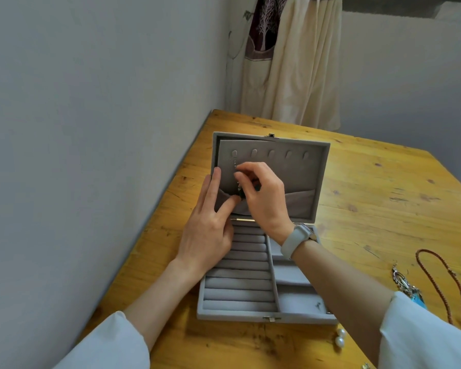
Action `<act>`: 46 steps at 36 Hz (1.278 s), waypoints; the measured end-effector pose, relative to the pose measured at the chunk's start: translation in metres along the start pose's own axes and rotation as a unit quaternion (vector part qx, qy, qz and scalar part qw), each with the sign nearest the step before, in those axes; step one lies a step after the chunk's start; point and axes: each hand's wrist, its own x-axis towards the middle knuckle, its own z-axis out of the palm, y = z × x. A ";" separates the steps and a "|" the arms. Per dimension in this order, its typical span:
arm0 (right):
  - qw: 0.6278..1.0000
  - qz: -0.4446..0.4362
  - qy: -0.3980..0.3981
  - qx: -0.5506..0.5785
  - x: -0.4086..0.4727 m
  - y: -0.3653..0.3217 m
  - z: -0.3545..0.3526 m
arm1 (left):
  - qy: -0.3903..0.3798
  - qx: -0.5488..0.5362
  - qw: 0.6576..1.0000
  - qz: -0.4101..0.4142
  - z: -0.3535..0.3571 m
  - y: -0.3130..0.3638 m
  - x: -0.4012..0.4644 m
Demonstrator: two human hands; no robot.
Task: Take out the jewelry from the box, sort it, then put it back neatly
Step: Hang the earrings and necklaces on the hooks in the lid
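Head view: grey jewelry box (pixel 264 291) lies open on wooden table (pixel 383 198), lid (pixel 298 171) standing up at far side. Left hand (pixel 208 230) rests flat on lid's left edge, fingers straight, pointer tip pressing lid pocket (pixel 290 203). Right hand (pixel 264 193) has fingers curled, pinching thin chain necklace (pixel 49 166) that hangs from leftmost hook in lid. Grey watch (pixel 296 241) on right wrist. Near right on table: two pearls (pixel 339 338), red cord necklace (pixel 442 283), silver and blue pile (pixel 407 286).
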 end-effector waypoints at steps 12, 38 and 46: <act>0.997 -0.044 -0.054 -0.030 -0.023 0.016 -0.064 | 0.023 0.068 0.997 -0.007 0.000 0.007 0.000; 0.885 0.306 -0.165 -0.310 -0.115 0.098 -0.243 | -0.273 0.110 0.953 -0.074 0.091 0.143 0.001; 0.890 0.334 -0.162 -0.265 -0.108 0.098 -0.234 | -0.273 0.105 0.953 -0.076 0.091 0.143 0.000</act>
